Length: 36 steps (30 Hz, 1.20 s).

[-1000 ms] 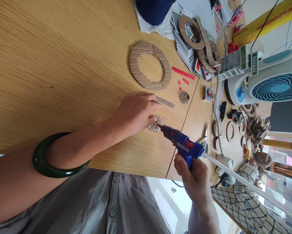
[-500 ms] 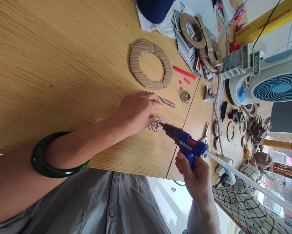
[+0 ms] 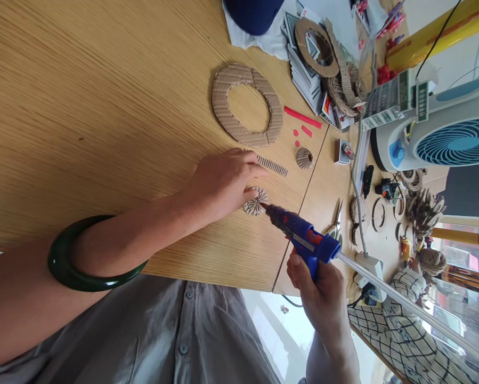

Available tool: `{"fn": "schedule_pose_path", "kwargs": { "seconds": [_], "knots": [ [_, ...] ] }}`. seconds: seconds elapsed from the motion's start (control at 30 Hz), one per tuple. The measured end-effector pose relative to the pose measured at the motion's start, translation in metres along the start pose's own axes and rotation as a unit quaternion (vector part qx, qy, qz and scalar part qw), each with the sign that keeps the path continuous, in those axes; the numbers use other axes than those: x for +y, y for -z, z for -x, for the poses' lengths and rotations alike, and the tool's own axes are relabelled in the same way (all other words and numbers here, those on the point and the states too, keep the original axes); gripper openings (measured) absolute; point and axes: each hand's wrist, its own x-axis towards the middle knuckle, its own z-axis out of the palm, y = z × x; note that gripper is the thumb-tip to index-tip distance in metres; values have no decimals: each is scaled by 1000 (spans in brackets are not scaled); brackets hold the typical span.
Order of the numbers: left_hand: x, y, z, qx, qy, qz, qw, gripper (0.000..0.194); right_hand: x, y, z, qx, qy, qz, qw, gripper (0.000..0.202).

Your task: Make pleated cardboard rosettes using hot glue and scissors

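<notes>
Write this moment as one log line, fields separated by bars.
left hand: pressing paper rosette on table | right hand: gripping blue glue gun | nozzle: at rosette edge

table (image 3: 103,106): matt grained wood | ring (image 3: 247,105): rough corrugated cardboard | glue gun (image 3: 303,240): glossy plastic
</notes>
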Motion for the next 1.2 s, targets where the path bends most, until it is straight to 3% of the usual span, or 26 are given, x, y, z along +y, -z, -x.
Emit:
{"fn": "schedule_pose_path", "kwargs": {
  "seconds": [1.2],
  "knots": [
    [-1,1,1,-1,-2,3,1000,32,1,-4,-5,-7,-21,-31,999,43]
  ]
}}
